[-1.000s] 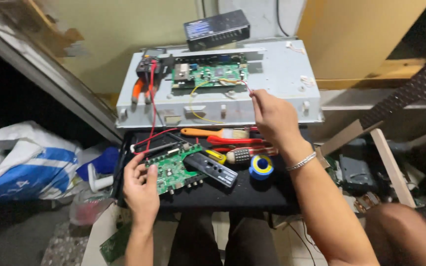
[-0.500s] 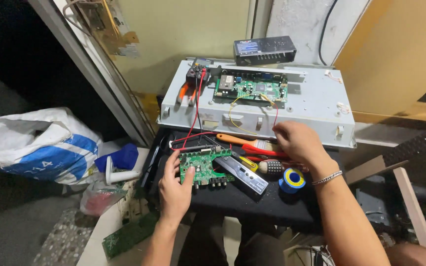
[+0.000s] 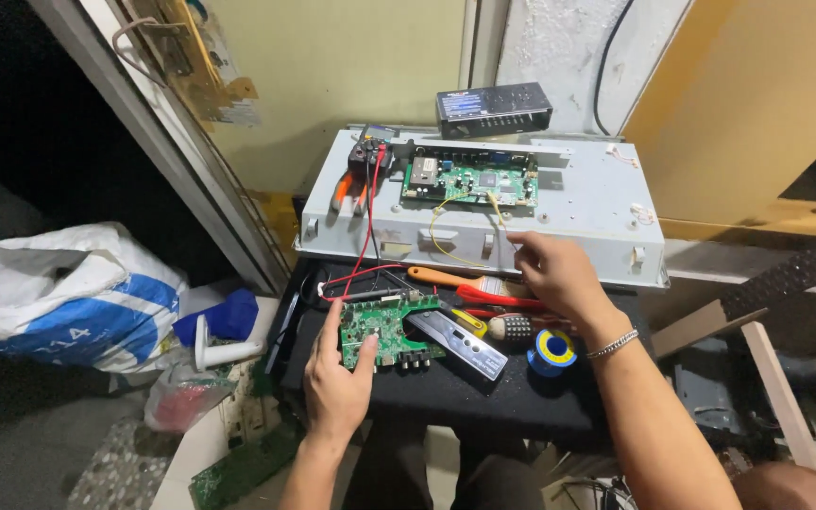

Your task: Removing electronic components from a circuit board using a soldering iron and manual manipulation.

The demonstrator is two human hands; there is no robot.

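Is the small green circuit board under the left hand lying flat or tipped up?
Flat. The board lies component side up on the black tray, with the left hand resting on its near edge.
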